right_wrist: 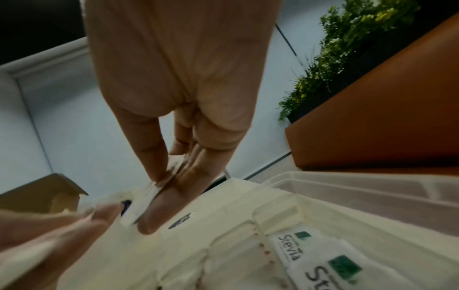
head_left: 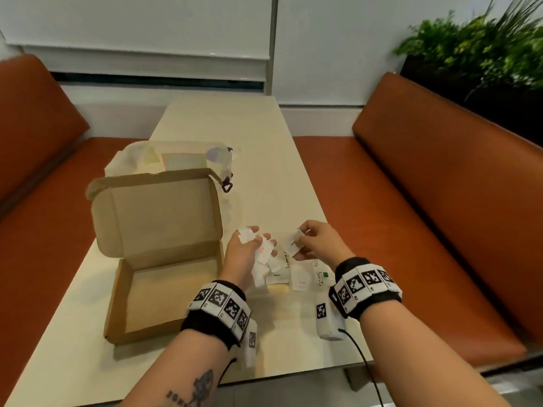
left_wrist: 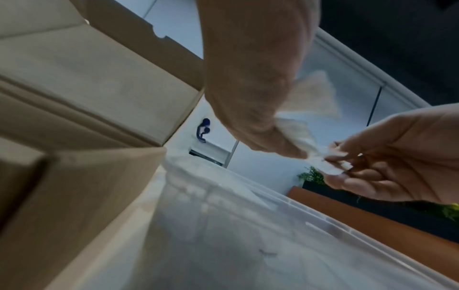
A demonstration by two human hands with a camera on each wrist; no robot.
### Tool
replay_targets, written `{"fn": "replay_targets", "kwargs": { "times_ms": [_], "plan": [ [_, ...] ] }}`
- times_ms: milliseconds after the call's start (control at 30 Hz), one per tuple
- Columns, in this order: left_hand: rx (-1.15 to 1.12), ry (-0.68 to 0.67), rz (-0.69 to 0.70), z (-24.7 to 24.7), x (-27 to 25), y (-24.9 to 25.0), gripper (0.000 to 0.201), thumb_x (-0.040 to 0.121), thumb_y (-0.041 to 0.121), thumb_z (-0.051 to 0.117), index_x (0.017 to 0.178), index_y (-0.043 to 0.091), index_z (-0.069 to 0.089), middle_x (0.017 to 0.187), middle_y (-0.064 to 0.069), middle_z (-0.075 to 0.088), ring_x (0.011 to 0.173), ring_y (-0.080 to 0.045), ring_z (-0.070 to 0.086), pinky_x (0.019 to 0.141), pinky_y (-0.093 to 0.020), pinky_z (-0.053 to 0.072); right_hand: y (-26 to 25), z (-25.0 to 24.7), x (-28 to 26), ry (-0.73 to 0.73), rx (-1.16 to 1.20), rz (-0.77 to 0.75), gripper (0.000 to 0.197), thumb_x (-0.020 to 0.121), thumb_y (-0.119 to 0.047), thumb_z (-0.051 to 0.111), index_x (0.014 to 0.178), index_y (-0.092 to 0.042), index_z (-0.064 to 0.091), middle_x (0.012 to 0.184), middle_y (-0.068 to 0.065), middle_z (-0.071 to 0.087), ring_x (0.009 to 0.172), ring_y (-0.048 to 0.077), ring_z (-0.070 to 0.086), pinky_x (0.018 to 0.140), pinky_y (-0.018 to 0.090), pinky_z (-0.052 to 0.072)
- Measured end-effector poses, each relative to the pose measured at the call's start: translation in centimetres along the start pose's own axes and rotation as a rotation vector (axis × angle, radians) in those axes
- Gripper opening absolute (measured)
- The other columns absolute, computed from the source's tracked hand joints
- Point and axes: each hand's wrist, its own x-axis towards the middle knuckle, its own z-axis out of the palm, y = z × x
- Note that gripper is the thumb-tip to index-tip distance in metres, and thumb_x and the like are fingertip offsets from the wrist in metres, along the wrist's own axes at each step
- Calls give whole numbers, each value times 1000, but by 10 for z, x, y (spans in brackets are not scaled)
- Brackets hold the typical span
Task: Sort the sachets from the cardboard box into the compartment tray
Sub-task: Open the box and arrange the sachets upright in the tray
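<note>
Mid-sort over the compartment tray (right_wrist: 372,188) beside the emptied cardboard box (head_left: 164,277), the left hand (head_left: 244,254) cups a bunch of sachets (head_left: 261,254) while the right hand (head_left: 316,240) pinches one sachet (head_left: 293,242), apparently just drawn off, which next needs dropping into its matching compartment.

Bare forearms, black wristbands (head_left: 217,311) ringed with white square-code tags, dark tattoo (head_left: 195,390) behind the left band — black cable (head_left: 363,361) trailing from the right
</note>
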Motion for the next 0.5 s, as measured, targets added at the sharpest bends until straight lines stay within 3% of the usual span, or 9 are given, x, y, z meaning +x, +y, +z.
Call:
{"fn": "replay_targets", "kwargs": {
  "times_ms": [200, 267, 367, 500],
  "plan": [
    [180, -138, -110, 14, -5, -10, 17, 94, -10, 43, 105, 2, 49, 107, -19, 60, 71, -27, 64, 56, -33, 58, 16, -10, 4, -66, -222, -78, 18, 84, 5, 52, 90, -11, 59, 83, 10, 57, 65, 19, 60, 55, 20, 54],
    [306, -166, -123, 14, -5, -10, 21, 94, -9, 44, 111, 0, 52, 99, -21, 60, 67, -24, 65, 54, -30, 57, 17, -12, 7, -52, -245, -95, 20, 81, 4, 61, 93, -11, 58, 80, 6, 54, 60, 16, 56, 53, 17, 51],
    [401, -187, -146, 13, -5, -11, 28, 93, -9, 44, 117, 2, 54, 78, -23, 62, 58, -23, 63, 52, -28, 55, 17, -13, 12, -33, -195, -102, 25, 77, 3, 70, 93, -11, 57, 73, 2, 52, 60, 15, 55, 60, 23, 52],
    [424, -180, -115, 10, -2, -13, 32, 92, -10, 43, 115, 3, 60, 75, -20, 64, 58, -24, 63, 53, -27, 54, 18, -10, 17, -36, -178, -118, 25, 75, 0, 73, 92, -11, 58, 67, -1, 52, 61, 13, 54, 66, 26, 52]
  ]
}}
